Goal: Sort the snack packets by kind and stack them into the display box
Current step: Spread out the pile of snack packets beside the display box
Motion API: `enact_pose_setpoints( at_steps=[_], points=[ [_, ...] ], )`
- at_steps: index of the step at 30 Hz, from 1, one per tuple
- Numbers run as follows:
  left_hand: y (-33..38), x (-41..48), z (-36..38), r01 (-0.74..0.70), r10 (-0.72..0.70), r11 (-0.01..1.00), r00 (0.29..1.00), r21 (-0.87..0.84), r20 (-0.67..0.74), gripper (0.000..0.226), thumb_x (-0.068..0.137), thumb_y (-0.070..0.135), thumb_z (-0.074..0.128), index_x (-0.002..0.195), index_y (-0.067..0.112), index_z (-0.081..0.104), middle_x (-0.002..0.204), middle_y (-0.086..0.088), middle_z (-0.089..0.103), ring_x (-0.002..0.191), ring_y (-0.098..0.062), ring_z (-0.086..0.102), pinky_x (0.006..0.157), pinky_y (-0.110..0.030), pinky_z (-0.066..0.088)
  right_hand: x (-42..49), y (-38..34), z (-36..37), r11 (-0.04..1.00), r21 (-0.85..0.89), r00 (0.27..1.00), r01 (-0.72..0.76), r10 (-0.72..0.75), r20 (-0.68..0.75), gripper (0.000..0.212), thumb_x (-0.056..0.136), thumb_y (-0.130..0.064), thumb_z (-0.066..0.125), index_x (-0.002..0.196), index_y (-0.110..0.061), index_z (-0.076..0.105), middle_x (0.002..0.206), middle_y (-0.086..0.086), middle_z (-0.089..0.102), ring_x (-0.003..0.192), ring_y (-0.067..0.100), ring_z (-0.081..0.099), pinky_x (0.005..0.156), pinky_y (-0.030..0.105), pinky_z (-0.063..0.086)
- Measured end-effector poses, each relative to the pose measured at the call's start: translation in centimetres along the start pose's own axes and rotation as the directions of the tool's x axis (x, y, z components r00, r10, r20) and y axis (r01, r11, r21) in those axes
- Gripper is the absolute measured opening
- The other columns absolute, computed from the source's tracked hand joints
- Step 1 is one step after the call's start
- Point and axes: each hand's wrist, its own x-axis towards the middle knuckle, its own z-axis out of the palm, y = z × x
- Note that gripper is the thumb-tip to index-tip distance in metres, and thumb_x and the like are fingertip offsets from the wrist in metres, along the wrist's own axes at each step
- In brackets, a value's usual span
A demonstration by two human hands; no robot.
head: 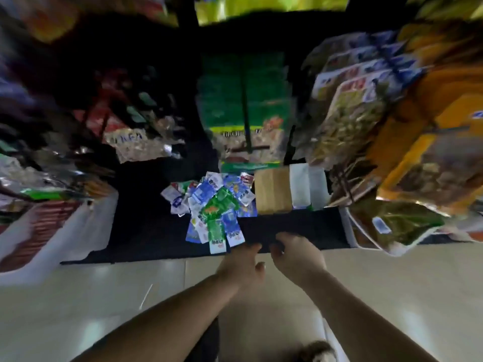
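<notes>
A loose heap of snack packets (213,205) in blue, green and white lies on a dark cloth (146,226) spread over the pale tiled floor (78,309). The heap sits just beyond the left hand (241,267), and its nearest packets reach almost to that hand's fingertips. The right hand (296,253) is a little to the right of the heap, over the near edge of the cloth. Both hands are close together, fingers curled loosely inward, and neither one holds a packet.

Just right of the heap, touching its far corner, stands the display box (273,190), brown cardboard with a white part (308,188) beside it.

The packets fan out with no common direction; the nearest few run lengthwise toward the person. Their printing is too blurred to read, apart from some dark letters on the near white-ended packet (218,244) that cannot be made out.

Large hanging snack bags (245,111) crowd the background: green ones straight ahead, clear and orange ones (431,152) at right, their labels smeared.
</notes>
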Motion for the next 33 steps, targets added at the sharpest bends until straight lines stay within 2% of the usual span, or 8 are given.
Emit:
enact_pose_setpoints(
  at_steps=[3,7,13,16,20,26,29,33],
  points=[
    [-4.7,5.5,3.7,0.006,-0.006,0.999,1.000,0.040,0.018,0.061,0.103,0.034,0.052,0.160,0.017,0.034,0.159,-0.009,0.046,0.145,-0.027,0.045,0.115,-0.034,0.041,4.4,2.2,6.2,0.999,-0.048,0.999,0.017,-0.019,-0.031,0.023,0.097,-0.040,0.050,0.103,-0.023,0.063,0.103,0.000,0.071,0.101,0.027,0.067,0.068,0.033,0.043],
    [-9.7,11.3,5.3,-0.025,0.032,0.997,0.996,0.077,-0.086,0.050,0.101,0.033,0.054,0.149,0.018,0.050,0.144,-0.009,0.061,0.131,-0.030,0.058,0.099,-0.033,0.048,9.0,4.0,12.7,0.997,-0.075,0.999,0.033,-0.034,-0.019,0.022,0.098,-0.043,0.049,0.099,-0.026,0.062,0.101,-0.003,0.069,0.100,0.024,0.067,0.069,0.032,0.046],
    [-14.4,14.9,5.7,-0.051,0.056,0.997,0.995,0.064,-0.085,0.043,0.099,0.038,0.058,0.138,0.019,0.058,0.138,-0.007,0.062,0.127,-0.030,0.059,0.100,-0.032,0.050,10.7,2.3,16.5,0.994,-0.097,0.998,0.049,-0.052,-0.025,0.036,0.097,-0.048,0.051,0.130,-0.035,0.061,0.123,-0.005,0.070,0.113,0.021,0.065,0.091,0.037,0.055],
    [-16.0,13.7,4.6,-0.078,0.076,0.997,0.994,-0.022,-0.085,0.057,0.100,0.038,0.059,0.152,0.021,0.046,0.154,-0.004,0.051,0.140,-0.027,0.050,0.109,-0.031,0.042,9.5,-0.1,16.4,0.988,-0.141,0.996,0.062,-0.069,-0.049,0.038,0.097,-0.047,0.050,0.131,-0.034,0.061,0.125,-0.004,0.069,0.116,0.022,0.064,0.093,0.038,0.055],
    [-19.1,12.5,3.1,-0.091,0.077,0.991,0.988,-0.097,-0.131,0.070,0.100,0.037,0.061,0.161,0.022,0.031,0.160,-0.005,0.044,0.137,-0.028,0.054,0.111,-0.036,0.046,9.0,-3.7,16.5,0.959,-0.269,0.995,0.088,-0.098,-0.025,0.039,0.094,-0.050,0.051,0.129,-0.035,0.059,0.124,-0.004,0.067,0.117,0.021,0.063,0.093,0.038,0.054],
    [-22.5,12.3,2.0,-0.075,0.056,0.990,0.987,-0.124,-0.152,0.077,0.100,0.034,0.062,0.164,0.022,0.019,0.165,-0.007,0.035,0.145,-0.027,0.044,0.111,-0.030,0.041,12.3,-6.1,17.4,0.871,-0.452,0.973,0.193,-0.110,0.204,0.053,0.096,-0.056,0.052,0.143,-0.032,0.047,0.137,-0.002,0.060,0.121,0.023,0.059,0.096,0.037,0.052],
    [-24.1,13.2,0.2,-0.066,0.065,0.998,0.994,-0.008,-0.090,0.068,0.098,0.036,0.063,0.158,0.021,0.032,0.157,-0.005,0.045,0.136,-0.025,0.051,0.109,-0.032,0.046,15.0,-5.3,18.5,0.920,-0.350,0.966,0.175,-0.092,0.241,0.047,0.097,-0.055,0.052,0.137,-0.032,0.052,0.137,-0.005,0.059,0.120,0.020,0.058,0.094,0.032,0.049],
    [-27.4,17.1,-0.8,-0.003,0.022,0.993,0.988,0.120,-0.153,0.064,0.098,0.038,0.062,0.154,0.021,0.038,0.150,-0.007,0.048,0.133,-0.026,0.052,0.109,-0.038,0.046,19.5,-3.5,21.1,0.993,-0.070,0.969,0.098,-0.079,0.236,0.018,0.098,-0.040,0.057,0.112,-0.030,0.060,0.103,-0.012,0.062,0.099,0.014,0.058,0.078,0.023,0.045]
  ],
)
